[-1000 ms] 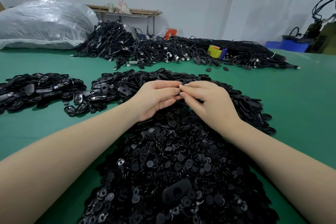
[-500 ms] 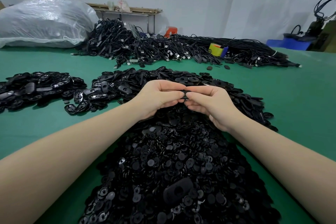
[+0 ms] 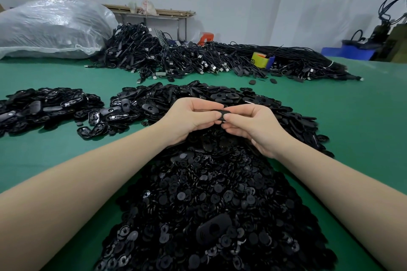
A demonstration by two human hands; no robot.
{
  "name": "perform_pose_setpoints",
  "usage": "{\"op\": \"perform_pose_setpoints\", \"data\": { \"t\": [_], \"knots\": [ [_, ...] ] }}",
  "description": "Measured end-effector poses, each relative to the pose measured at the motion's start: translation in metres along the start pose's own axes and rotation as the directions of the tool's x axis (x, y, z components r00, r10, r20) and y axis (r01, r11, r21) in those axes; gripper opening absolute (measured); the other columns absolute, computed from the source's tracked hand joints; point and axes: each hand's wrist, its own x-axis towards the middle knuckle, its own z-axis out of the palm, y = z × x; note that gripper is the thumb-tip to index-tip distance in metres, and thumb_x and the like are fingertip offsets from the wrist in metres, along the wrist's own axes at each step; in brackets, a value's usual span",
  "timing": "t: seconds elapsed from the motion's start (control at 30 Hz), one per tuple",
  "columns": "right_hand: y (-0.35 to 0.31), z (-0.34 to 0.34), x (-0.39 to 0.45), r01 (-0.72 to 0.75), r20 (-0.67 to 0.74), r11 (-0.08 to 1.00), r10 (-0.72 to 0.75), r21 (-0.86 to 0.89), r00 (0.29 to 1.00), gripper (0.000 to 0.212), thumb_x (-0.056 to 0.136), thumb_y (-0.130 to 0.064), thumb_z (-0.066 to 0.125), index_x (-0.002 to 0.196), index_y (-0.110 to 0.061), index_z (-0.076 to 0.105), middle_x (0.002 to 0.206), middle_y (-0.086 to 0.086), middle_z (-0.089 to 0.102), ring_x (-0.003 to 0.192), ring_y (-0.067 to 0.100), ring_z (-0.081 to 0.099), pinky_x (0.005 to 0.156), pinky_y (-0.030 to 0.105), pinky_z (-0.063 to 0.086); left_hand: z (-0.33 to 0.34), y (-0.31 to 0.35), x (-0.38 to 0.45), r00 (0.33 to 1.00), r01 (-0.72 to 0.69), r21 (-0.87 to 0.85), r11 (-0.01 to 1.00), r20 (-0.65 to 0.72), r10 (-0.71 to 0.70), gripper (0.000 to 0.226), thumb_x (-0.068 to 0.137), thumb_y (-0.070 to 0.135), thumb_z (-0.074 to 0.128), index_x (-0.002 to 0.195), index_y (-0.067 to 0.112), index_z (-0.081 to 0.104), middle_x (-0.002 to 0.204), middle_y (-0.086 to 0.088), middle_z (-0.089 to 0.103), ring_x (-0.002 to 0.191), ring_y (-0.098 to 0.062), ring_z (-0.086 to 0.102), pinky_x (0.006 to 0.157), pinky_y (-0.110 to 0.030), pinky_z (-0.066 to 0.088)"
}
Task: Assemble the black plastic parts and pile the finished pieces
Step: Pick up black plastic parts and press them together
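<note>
My left hand [image 3: 191, 116] and my right hand [image 3: 253, 125] meet above the middle heap, and both pinch one small black plastic part [image 3: 222, 115] between fingertips and thumbs. Most of that part is hidden by my fingers. Below my wrists lies a big heap of small round black pieces [image 3: 211, 200] with one oval shell [image 3: 212, 230] on top. Behind my hands spreads a heap of oval black shells [image 3: 220, 97]. A separate pile of black oval pieces [image 3: 44, 108] sits at the left.
The green table [image 3: 356, 121] carries a long mound of black cables [image 3: 198, 59] at the back, with a yellow tape roll [image 3: 259, 59] in it. A large clear plastic bag [image 3: 50, 28] lies at the back left. Blue bins [image 3: 350, 51] stand at the far right.
My hands have drawn slightly nearer to me and lifted a little. My right fingers have shifted their pinch on the black part between both hands.
</note>
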Motion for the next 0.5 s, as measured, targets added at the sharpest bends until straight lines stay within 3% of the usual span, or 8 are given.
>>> {"op": "perform_pose_setpoints", "data": {
  "t": [0.5],
  "knots": [
    [0.0014, 0.0002, 0.0004, 0.016, -0.040, 1.000, -0.017, -0.027, 0.999, 0.013, 0.085, 0.000, 0.070, 0.090, -0.011, 0.074, 0.076, 0.004, 0.075, 0.068, 0.012, 0.071, 0.063, 0.019, 0.055, 0.0014, 0.0019, -0.0008, 1.000, 0.011, 0.021, 1.000, 0.006, -0.011, 0.019, 0.089, -0.001, 0.067, 0.099, 0.014, 0.074, 0.087, 0.001, 0.077, 0.077, -0.006, 0.072, 0.070, -0.014, 0.054]
  ]
}}
